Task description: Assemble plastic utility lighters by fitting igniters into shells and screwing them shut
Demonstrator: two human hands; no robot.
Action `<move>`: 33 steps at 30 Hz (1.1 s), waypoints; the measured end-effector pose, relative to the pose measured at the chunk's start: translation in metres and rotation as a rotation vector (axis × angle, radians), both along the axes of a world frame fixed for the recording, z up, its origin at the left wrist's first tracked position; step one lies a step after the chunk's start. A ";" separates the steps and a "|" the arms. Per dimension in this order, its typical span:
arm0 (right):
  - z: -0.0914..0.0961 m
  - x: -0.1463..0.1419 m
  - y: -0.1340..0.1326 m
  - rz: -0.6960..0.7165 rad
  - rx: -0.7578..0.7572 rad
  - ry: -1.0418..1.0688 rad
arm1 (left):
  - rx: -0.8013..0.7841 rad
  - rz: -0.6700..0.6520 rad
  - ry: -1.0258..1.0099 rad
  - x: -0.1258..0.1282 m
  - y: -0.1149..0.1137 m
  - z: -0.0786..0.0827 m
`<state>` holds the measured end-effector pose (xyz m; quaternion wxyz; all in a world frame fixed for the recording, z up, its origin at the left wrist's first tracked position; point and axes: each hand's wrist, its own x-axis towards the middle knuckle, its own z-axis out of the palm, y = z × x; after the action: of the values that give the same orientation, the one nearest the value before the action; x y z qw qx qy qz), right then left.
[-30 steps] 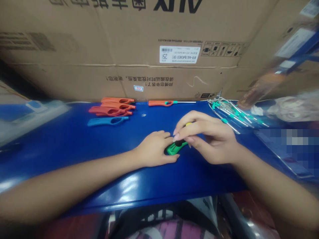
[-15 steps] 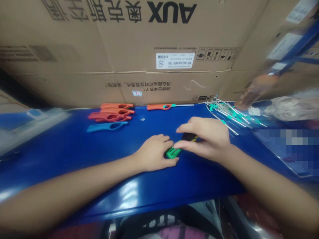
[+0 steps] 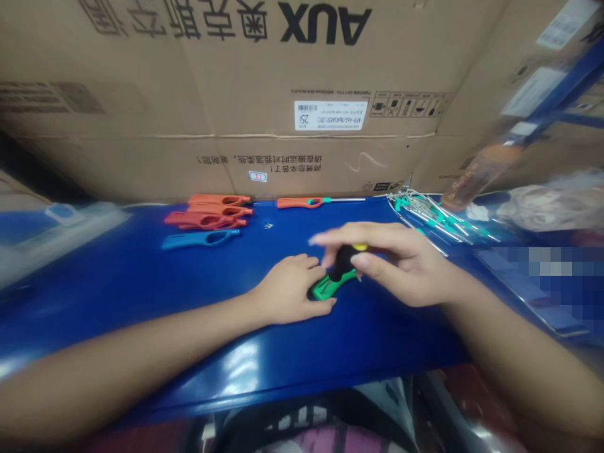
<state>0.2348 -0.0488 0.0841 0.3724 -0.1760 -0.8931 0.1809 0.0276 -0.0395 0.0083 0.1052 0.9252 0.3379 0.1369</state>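
Observation:
My left hand [image 3: 296, 290] is closed on a green lighter body [image 3: 328, 286], pressing it against the blue table. It looks like the loose lighter handles farther back. My right hand [image 3: 394, 259] grips a short screwdriver [image 3: 344, 263] with a black and yellow handle, upright over the green body. Its tip is hidden, so I cannot tell exactly where it touches. A few tiny silvery pieces, perhaps screws [image 3: 268, 226], lie beyond my left hand.
Several orange-red lighter handles [image 3: 207, 217] and a blue one [image 3: 201, 240] lie back left. An orange lighter [image 3: 297, 202] with a metal rod lies by the cardboard box [image 3: 264, 113]. Rods with green parts [image 3: 429, 217] are piled back right, near an orange-capped bottle [image 3: 476, 176].
My right hand has turned the screwdriver from lying low and slanted to upright above the green lighter body. My left hand stays in place on the body.

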 end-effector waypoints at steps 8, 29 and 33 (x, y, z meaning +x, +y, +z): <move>-0.001 -0.003 0.000 -0.020 -0.012 0.012 | 0.027 0.008 0.008 0.000 0.000 -0.001; 0.005 0.000 -0.004 -0.084 0.080 0.111 | 0.026 0.000 0.011 0.000 0.001 -0.003; 0.004 -0.002 -0.005 -0.170 0.241 0.152 | 0.044 0.016 -0.010 0.000 0.001 -0.004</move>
<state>0.2330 -0.0538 0.0884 0.4714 -0.1909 -0.8594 0.0531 0.0276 -0.0386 0.0042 0.0853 0.9240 0.3415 0.1497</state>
